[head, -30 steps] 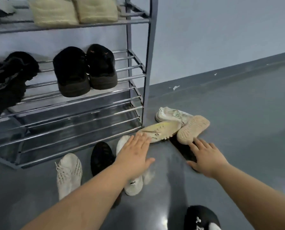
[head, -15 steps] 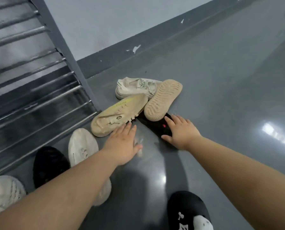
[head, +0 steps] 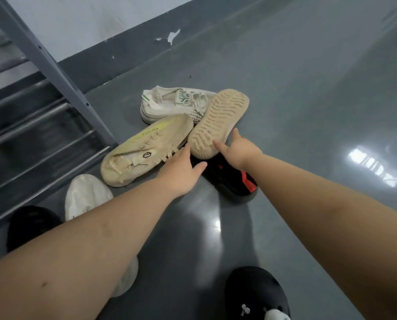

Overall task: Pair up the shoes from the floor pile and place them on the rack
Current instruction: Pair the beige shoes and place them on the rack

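Note:
A small pile of shoes lies on the grey floor by the rack's corner. A beige shoe rests sole-up, leaning on a white sneaker with green trim. A cream shoe with a yellow stripe lies on its side, sole showing. Under them sits a black shoe with red trim. My right hand spreads its fingers around the heel end of the sole-up beige shoe, touching it. My left hand is open beside the cream shoe, fingertips at its edge.
The metal shoe rack fills the left side, its lower rails bare here. In front of it lie a white knit shoe and a black shoe. A black slipper is at the bottom. The wall's dark skirting runs behind.
Both hands have reached forward to the pile. My right hand left the black shoe and now touches the beige sole-up shoe. The view dropped and moved closer, so the upper shelves are out of view.

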